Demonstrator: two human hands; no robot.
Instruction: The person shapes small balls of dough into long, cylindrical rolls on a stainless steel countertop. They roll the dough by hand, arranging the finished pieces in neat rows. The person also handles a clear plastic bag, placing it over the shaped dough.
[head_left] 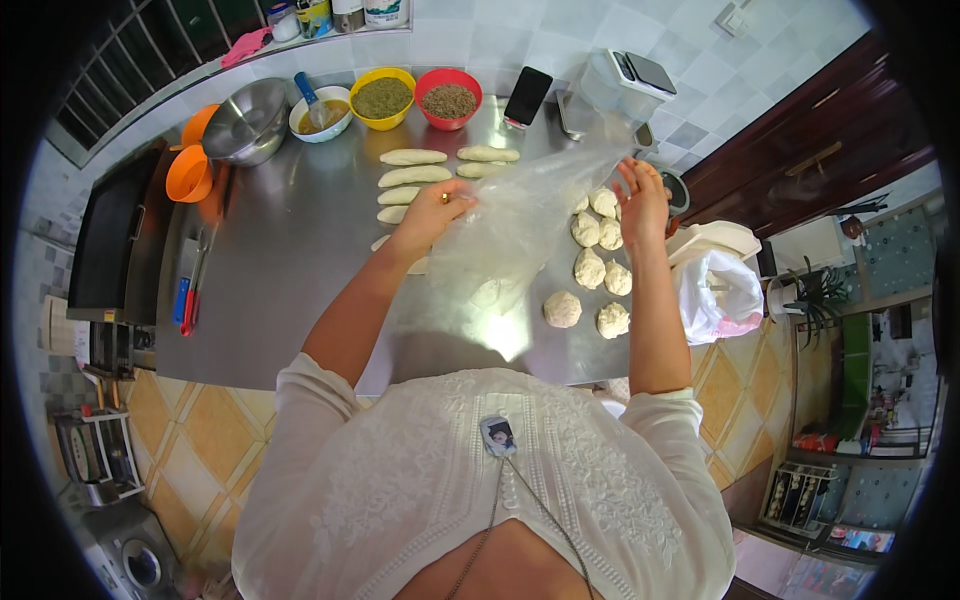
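Note:
Between my hands a clear plastic sheet [510,230] hangs spread over the steel table. My left hand [436,214] pinches its left edge, close to the rolled dough pieces [412,175]. At the sheet's far right corner is my right hand [642,195], its fingers bent around the plastic. Round dough balls [590,268] lie in rows below and beside the right hand, some partly behind the sheet. More dough rolls [488,154] lie past the sheet, and several on the left are partly hidden by my left hand and forearm.
Along the back stand a steel bowl [246,122], a white bowl with a brush [322,112], a yellow bowl [382,100], a red bowl [448,99], a phone [527,97] and a scale [640,75]. Orange bowls [190,174] and red-handled tongs [191,300] lie left. A white bag [718,295] stands right.

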